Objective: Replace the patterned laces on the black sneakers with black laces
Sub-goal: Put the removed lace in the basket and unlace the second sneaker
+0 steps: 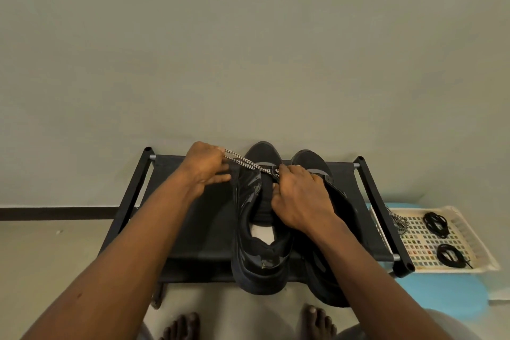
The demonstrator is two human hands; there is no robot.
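While the patterned lace [242, 160] stretches taut from one black sneaker [259, 254] on the rack [204, 215], left hand [205, 167] fingers pinch its ends; the right hand [298, 196] grips the sneaker's upper. Black laces [436, 223] lie in a basket [474, 240] beside the rack.

Rack [193, 218] left half free; sneakers [262, 229] block right.

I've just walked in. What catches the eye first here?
Two black sneakers sit on a low black rack in the middle. The left hand holds a speckled lace stretched from one while the right hand steadies it. At right, a white tray holds coiled black laces.
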